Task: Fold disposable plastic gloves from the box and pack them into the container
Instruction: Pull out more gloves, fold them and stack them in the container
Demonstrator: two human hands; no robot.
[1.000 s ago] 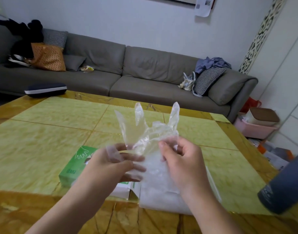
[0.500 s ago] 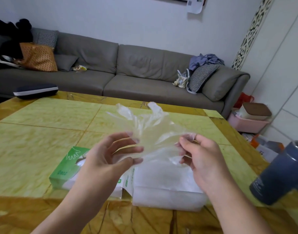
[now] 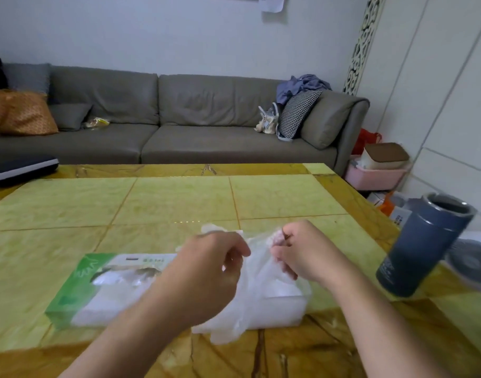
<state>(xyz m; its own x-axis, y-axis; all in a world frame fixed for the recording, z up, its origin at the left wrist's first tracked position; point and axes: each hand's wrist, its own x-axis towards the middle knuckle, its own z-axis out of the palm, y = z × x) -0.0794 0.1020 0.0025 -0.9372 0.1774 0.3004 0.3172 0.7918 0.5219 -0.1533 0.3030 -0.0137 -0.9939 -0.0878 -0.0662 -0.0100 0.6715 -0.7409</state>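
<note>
Yellow-green tiled table (image 3: 56, 211) with grey sofa (image 3: 157, 126) behind; near edge has green-white glove box (image 3: 78, 293) with clear film showing in its top opening, and just right of it a translucent white container (image 3: 285, 306), contents unclear through its walls. Left hand (image 3: 206, 271) and right hand (image 3: 302, 255) both pinch one clear plastic glove (image 3: 250, 290) with curled fingers, held above the container, loose end drooping over its front. Dark blue tumbler (image 3: 422, 246) stands open-topped at right, inside not visible.

One head-worn camera looks forward and down from just behind the hands (image 3: 255, 266), close above the table (image 3: 179, 203). Its wide angle also takes in the sofa (image 3: 179, 118) and wall far beyond the hands.
</note>
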